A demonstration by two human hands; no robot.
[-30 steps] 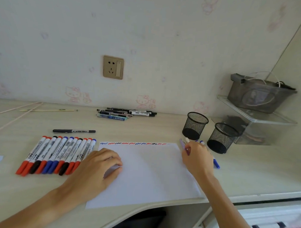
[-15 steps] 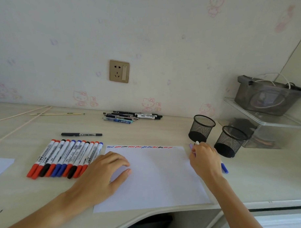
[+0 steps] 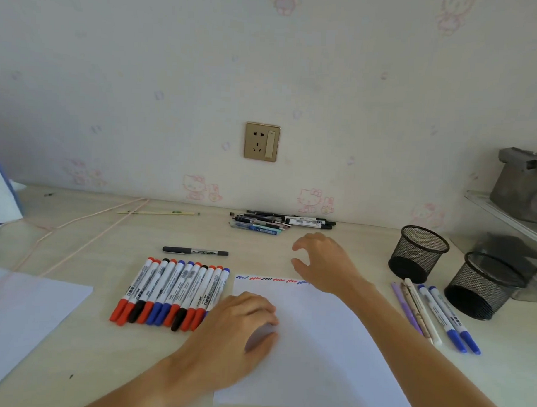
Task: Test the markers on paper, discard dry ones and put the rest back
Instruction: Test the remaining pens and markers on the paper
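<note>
Squiggles already line the top edge of the paper [image 3: 317,342], pressed flat by the left hand [image 3: 238,330]; tested markers [image 3: 170,291] lie left of centre. The right hand [image 3: 323,260], empty and loose, probably heads for the untested pile [image 3: 278,222] at upper centre

Paper [image 3: 317,342]: I see it at the desk's [image 3: 73,364] front edge.
Marker row [image 3: 173,291]: left of paper.
Cups [image 3: 419,254]: back right.
</note>
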